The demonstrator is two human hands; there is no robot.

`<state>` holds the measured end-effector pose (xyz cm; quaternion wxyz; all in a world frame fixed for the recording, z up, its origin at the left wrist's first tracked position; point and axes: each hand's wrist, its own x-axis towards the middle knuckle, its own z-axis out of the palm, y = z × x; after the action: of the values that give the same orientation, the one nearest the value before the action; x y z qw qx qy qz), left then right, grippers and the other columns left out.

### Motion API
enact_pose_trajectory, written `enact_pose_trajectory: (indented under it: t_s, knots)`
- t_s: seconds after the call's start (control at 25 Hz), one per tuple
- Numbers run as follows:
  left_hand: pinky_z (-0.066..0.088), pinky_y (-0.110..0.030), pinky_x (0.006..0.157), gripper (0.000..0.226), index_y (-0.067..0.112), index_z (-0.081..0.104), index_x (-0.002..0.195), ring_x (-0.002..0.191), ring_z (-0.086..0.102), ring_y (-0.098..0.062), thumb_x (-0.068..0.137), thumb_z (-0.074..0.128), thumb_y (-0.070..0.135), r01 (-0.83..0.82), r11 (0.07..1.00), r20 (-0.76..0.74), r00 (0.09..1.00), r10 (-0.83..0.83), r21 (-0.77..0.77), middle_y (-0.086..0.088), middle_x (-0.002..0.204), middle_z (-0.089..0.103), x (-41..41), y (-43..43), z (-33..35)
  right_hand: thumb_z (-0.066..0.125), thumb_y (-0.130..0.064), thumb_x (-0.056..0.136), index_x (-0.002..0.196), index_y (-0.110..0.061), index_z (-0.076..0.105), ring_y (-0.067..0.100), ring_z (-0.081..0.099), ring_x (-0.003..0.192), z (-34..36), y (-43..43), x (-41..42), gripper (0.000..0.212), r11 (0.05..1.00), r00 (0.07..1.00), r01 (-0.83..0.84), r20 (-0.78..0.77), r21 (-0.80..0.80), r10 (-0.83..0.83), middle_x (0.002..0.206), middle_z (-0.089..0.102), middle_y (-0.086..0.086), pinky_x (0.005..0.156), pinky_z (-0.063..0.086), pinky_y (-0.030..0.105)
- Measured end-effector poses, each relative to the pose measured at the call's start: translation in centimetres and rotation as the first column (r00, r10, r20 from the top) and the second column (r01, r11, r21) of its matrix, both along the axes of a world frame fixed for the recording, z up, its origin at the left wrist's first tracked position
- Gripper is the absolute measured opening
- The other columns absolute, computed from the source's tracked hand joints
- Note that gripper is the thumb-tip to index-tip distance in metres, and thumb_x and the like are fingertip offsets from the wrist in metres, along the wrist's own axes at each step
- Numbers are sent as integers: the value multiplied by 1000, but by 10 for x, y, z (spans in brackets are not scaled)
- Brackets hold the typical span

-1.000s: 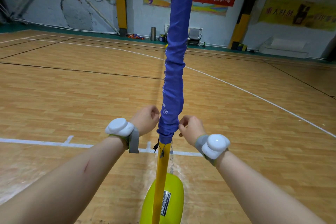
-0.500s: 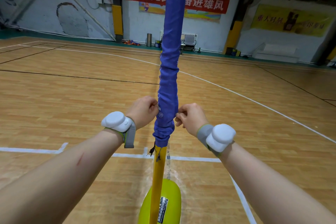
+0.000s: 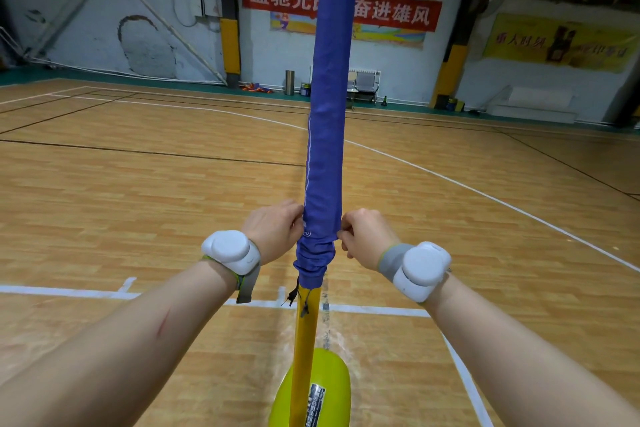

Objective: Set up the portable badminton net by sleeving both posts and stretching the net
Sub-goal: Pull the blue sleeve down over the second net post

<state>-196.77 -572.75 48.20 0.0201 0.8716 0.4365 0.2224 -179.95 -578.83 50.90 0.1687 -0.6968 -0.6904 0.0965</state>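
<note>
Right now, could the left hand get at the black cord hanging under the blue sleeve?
Probably yes: the left hand grips the blue sleeve just above the black cord, which dangles free beside the yellow post; nothing lies between them.

Ends cut off, fingertips hidden
The sleeve (image 3: 325, 149) runs past the top edge and hides the upper post (image 3: 304, 340). The bottom edge cuts the base (image 3: 332, 378); its label (image 3: 317, 402) is unreadable. Fingertips of the left grip (image 3: 273, 229) and right grip (image 3: 367, 236) are hidden against the fabric.
</note>
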Motion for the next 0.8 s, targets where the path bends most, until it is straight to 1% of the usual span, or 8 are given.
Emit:
enact_pose_trajectory:
  t_s: [0.16, 0.32, 0.44, 0.52, 0.6, 0.64, 0.72, 0.8]
  knots:
    - [38, -37, 61, 17, 11, 51, 84, 72, 52, -32, 93, 38, 17, 15, 999, 13, 1000, -14, -51, -5, 79, 52, -1, 5, -2, 45, -7, 90, 91, 3, 62, 37, 64, 83, 1, 3, 1, 20, 1000, 1000, -16, -2, -12, 16, 91, 67, 20, 75, 55, 48]
    - [41, -40, 63, 16, 12, 48, 80, 71, 51, -32, 92, 38, 14, 21, 998, 27, 999, -20, -61, -3, 75, 50, -2, 4, -5, 45, -7, 88, 87, 4, 62, 36, 62, 79, 0, 5, 1, 20, 999, 999, -35, -11, -15, 35, 88, 67, 21, 73, 53, 43]
    - [42, -43, 65, 16, 13, 46, 80, 73, 51, -34, 93, 37, 14, 17, 998, 50, 999, -13, -66, -4, 78, 51, -1, -1, -8, 45, -7, 89, 87, 4, 61, 37, 62, 82, -7, 1, 2, 20, 999, 998, -41, -52, 13, 41, 87, 68, 21, 75, 53, 45]
    - [44, -43, 68, 17, 11, 50, 87, 79, 54, -36, 95, 35, 15, 5, 998, 50, 999, -2, -67, -8, 86, 57, -2, -2, -10, 46, -8, 90, 87, 4, 61, 34, 63, 78, -10, 1, 2, 19, 999, 990, -39, -132, 32, 43, 86, 68, 20, 75, 54, 44]
    - [44, -43, 71, 21, 10, 52, 94, 84, 55, -37, 97, 33, 19, -19, 996, 28, 999, 22, -84, -11, 94, 61, -2, 0, -9, 46, -7, 90, 87, 5, 60, 26, 63, 69, -11, 5, 2, 18, 999, 976, -38, -215, 37, 45, 83, 69, 18, 71, 55, 41]
    - [44, -42, 71, 22, 10, 52, 94, 84, 56, -37, 97, 33, 21, -25, 994, 41, 999, 29, -102, -11, 94, 61, -3, 1, -9, 46, -6, 90, 86, 4, 59, 23, 62, 66, -12, 7, 2, 17, 999, 966, -35, -255, 36, 43, 80, 67, 17, 69, 54, 40]
    - [44, -42, 71, 24, 11, 51, 86, 77, 58, -36, 98, 34, 23, -20, 984, 130, 991, 43, -178, -14, 88, 62, -4, 2, -12, 48, -1, 86, 82, 0, 56, 21, 60, 65, -18, 10, 1, 10, 1000, 931, -17, -363, 20, 23, 73, 63, 14, 65, 54, 39]
    - [46, -41, 71, 24, 12, 49, 82, 72, 61, -36, 98, 34, 21, 4, 958, 220, 974, 62, -287, -14, 82, 60, -6, 2, -22, 45, 3, 86, 85, -6, 53, 20, 60, 61, -31, 11, -2, 12, 999, 875, 45, -481, -22, -50, 69, 58, 6, 60, 52, 34]
